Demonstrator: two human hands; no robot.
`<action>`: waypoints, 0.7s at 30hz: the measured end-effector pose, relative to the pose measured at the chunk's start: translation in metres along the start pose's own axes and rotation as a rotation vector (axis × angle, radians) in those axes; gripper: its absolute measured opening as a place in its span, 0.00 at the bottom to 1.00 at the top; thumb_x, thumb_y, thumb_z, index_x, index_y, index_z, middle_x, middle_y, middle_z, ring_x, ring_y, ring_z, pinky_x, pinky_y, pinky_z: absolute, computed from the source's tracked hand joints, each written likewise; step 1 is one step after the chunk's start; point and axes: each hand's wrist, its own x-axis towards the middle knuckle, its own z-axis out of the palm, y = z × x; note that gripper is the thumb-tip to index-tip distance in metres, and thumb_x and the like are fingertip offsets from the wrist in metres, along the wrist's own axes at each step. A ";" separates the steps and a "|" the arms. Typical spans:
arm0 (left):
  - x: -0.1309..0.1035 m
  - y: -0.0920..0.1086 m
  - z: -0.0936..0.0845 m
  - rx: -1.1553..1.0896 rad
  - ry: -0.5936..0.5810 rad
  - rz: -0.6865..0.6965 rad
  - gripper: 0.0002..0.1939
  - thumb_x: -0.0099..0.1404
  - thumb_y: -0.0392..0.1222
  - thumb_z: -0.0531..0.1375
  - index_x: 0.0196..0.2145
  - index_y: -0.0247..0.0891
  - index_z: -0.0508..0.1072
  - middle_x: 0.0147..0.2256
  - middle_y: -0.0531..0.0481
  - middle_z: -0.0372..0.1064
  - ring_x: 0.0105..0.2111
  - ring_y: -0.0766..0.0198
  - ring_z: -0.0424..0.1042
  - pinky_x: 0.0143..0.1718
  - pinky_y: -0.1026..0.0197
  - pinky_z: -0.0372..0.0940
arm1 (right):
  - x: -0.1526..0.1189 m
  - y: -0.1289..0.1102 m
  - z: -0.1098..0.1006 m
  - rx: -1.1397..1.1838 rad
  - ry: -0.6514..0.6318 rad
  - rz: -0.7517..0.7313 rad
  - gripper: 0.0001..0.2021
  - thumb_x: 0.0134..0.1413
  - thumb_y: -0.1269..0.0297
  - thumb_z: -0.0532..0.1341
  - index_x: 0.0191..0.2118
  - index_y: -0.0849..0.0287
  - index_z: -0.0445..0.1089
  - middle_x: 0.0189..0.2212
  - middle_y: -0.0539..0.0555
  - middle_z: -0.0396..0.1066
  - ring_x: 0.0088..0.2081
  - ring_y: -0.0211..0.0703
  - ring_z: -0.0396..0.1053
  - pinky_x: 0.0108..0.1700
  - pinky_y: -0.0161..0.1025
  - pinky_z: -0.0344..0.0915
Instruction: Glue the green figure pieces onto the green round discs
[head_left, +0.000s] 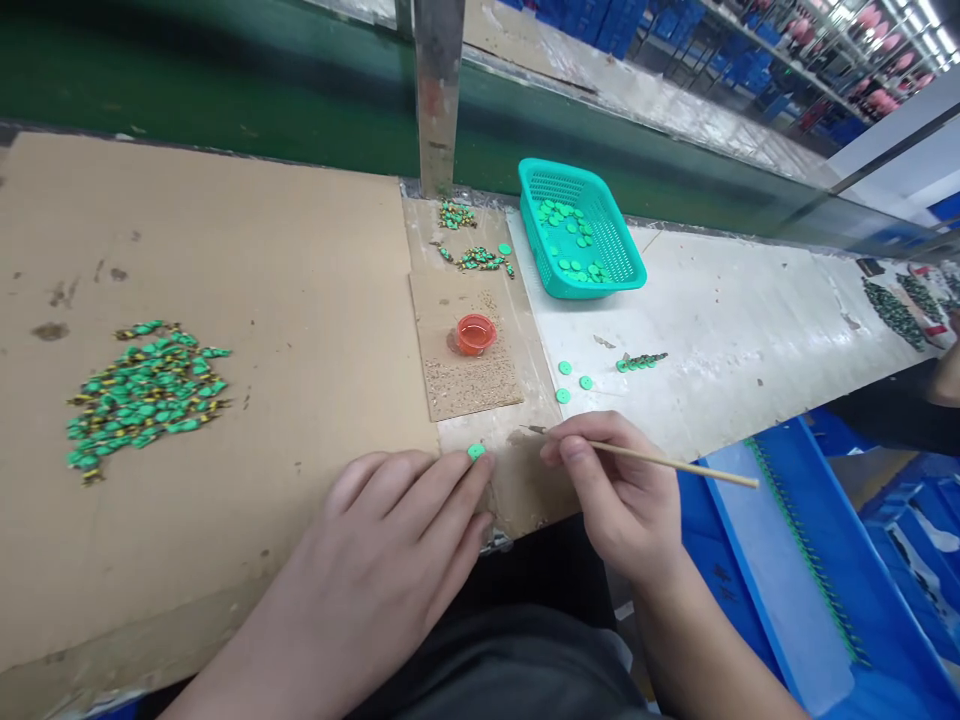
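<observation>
My left hand (397,535) rests low over the front of the bench, with its fingers together. A small round green disc (476,451) sits at its fingertips, pinned against the surface. My right hand (619,490) is closed around a thin wooden stick (675,463), whose fine dark tip points left toward that disc without touching it. Beyond my hands, a small red cup (475,334) of liquid stands on a speckled cardboard piece (469,390). Several loose green discs (586,383) lie to its right, beside a row of small green pieces with dark ends (637,363).
A teal basket (634,270) holding green discs stands at the back. On the left cardboard (315,260) is a heap of green-and-yellow pieces (146,395); smaller clusters (480,260) lie near the metal post (437,100). Blue bins (795,560) are at the right, near another person's arm (885,405).
</observation>
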 end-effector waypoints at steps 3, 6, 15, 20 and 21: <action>0.000 0.000 -0.001 -0.037 0.018 -0.013 0.13 0.84 0.38 0.60 0.59 0.33 0.79 0.51 0.43 0.81 0.48 0.50 0.73 0.53 0.45 0.63 | -0.005 -0.001 -0.001 -0.008 -0.032 -0.022 0.07 0.79 0.70 0.65 0.47 0.54 0.81 0.40 0.52 0.84 0.43 0.43 0.83 0.47 0.41 0.79; -0.003 -0.001 -0.002 -0.069 0.038 -0.022 0.10 0.84 0.39 0.61 0.56 0.35 0.78 0.53 0.44 0.82 0.50 0.52 0.75 0.54 0.47 0.65 | -0.007 0.000 0.003 -0.032 -0.067 -0.057 0.09 0.81 0.69 0.62 0.51 0.53 0.81 0.45 0.54 0.86 0.46 0.45 0.85 0.51 0.44 0.82; 0.001 0.005 -0.004 -0.144 0.118 -0.056 0.09 0.80 0.36 0.64 0.54 0.38 0.80 0.52 0.47 0.85 0.46 0.53 0.77 0.52 0.47 0.68 | 0.006 0.007 0.031 -0.164 -0.284 -0.257 0.12 0.71 0.76 0.62 0.51 0.52 0.75 0.46 0.55 0.84 0.50 0.51 0.82 0.55 0.49 0.81; -0.010 0.023 -0.017 -0.021 0.157 -0.076 0.06 0.80 0.39 0.62 0.48 0.39 0.81 0.47 0.50 0.85 0.43 0.60 0.78 0.48 0.52 0.71 | -0.004 0.016 0.031 -0.250 -0.261 -0.268 0.07 0.75 0.70 0.64 0.49 0.48 0.75 0.43 0.52 0.83 0.45 0.50 0.82 0.47 0.46 0.78; -0.015 0.026 -0.023 0.002 0.173 -0.085 0.07 0.80 0.40 0.62 0.48 0.40 0.81 0.47 0.51 0.86 0.42 0.61 0.78 0.47 0.53 0.71 | -0.006 0.020 0.032 -0.255 -0.253 -0.286 0.06 0.76 0.68 0.64 0.50 0.48 0.75 0.43 0.51 0.82 0.44 0.50 0.82 0.46 0.45 0.78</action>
